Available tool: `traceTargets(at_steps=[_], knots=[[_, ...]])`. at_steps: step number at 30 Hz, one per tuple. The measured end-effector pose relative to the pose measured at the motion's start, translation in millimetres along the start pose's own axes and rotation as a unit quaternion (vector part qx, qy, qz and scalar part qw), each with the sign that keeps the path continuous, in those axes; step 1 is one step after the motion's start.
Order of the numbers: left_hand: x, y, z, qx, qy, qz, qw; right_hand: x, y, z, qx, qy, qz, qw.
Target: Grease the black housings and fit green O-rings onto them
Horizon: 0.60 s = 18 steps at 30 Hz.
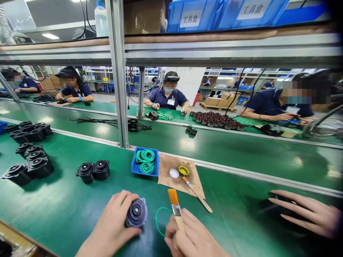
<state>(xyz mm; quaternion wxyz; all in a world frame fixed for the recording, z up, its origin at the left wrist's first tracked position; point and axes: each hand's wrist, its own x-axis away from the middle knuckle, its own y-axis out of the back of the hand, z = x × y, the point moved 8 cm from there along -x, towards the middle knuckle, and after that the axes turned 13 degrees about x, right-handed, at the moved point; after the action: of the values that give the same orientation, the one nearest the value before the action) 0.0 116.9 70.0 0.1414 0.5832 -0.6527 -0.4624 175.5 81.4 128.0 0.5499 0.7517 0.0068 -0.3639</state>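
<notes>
My left hand is closed around a black round motor housing, its stepped face and central boss turned towards me. Between the fingers of my right hand is a flat paintbrush, orange bristles up. The same hand pinches a thin green O-ring, which hangs out to its left. Beyond my hands, a blue bin holds several green O-rings. Beside it, a brown cardboard sheet carries a yellow cap, a white lid and the head of a second paintbrush.
Two housings stand left of the bin, with several more farther left. At the right, another person's hand rests over a dark object. A metal post and shelf cross the view; co-workers sit beyond the conveyor.
</notes>
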Motion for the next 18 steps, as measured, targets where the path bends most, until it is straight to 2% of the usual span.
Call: traceTargets(at_steps=[2, 4, 7, 10, 13, 18], knots=[[17.6, -18.9, -6.3, 0.087, 0.007, -0.017, 0.996, -9.7, 6.2, 5.9, -0.004, 0.004, -0.041, 0.999], [29.8, -33.0, -6.2, 0.148, 0.011, -0.038, 0.988, -14.7, 2.8, 16.2, -0.006, 0.033, -0.067, 0.997], [40.9, -41.2, -0.1, 0.203, 0.005, -0.065, 0.977, -17.7, -9.7, 24.9, -0.028, 0.074, -0.040, 0.996], [46.8, -35.8, 4.1, 0.192, -0.026, -0.087, 0.977, -18.3, -7.0, 11.0, -0.080, 0.025, -0.028, 0.996], [47.6, -24.5, -4.4, 0.124, -0.098, -0.106, 0.982, -17.1, 0.6, -5.0, -0.132, -0.024, -0.033, 0.990], [38.5, -5.3, -29.6, 0.015, -0.186, -0.137, 0.973, -17.3, -4.4, -7.8, -0.144, -0.005, -0.021, 0.989]])
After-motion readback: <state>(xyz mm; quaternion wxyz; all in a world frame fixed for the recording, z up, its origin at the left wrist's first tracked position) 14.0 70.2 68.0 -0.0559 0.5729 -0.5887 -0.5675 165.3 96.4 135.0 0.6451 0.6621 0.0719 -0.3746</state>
